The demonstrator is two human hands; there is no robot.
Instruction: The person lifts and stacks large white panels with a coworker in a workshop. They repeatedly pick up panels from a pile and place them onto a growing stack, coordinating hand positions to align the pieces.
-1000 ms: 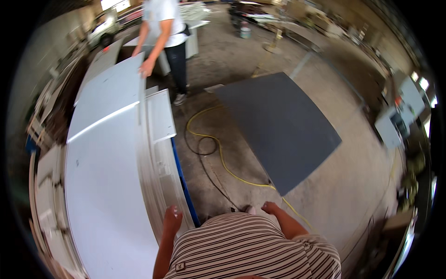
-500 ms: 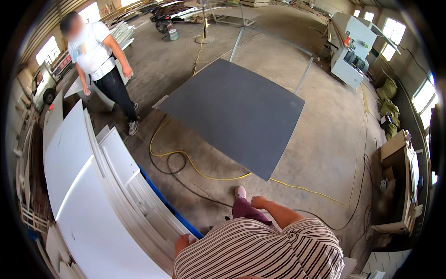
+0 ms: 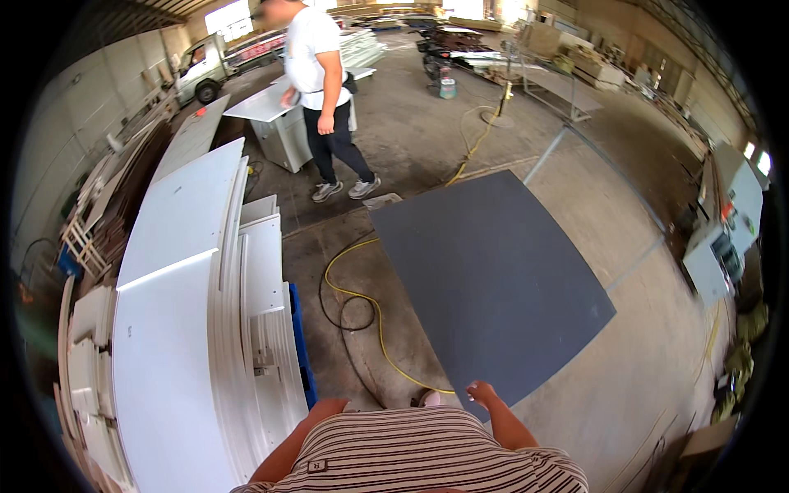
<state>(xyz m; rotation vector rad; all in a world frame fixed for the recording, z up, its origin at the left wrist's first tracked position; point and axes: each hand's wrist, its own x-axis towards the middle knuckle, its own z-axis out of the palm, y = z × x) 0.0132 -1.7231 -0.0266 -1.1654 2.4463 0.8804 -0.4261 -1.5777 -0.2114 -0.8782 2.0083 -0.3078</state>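
Note:
My right hand (image 3: 482, 393) hangs in front of my body, its fingers loosely curled with nothing visible in them. In the picture it overlaps the near corner of a large dark grey panel (image 3: 501, 279), and I cannot tell whether it touches. My left hand (image 3: 331, 405) is low at my left side, near the stack of white panels (image 3: 177, 329); its fingers are blurred and partly hidden. A blue edge (image 3: 300, 345) shows along the stack's right side.
A yellow hose (image 3: 380, 329) and a dark cable (image 3: 353, 366) cross the floor left of the grey panel. A person (image 3: 322, 82) in a white shirt stands beyond the stack beside a white cabinet (image 3: 279, 141). A pale machine (image 3: 713, 263) stands at the right.
My view has swung left, and the grey panel now appears nearer my body. My right hand now overlaps its corner. The other person has turned and stands with feet apart.

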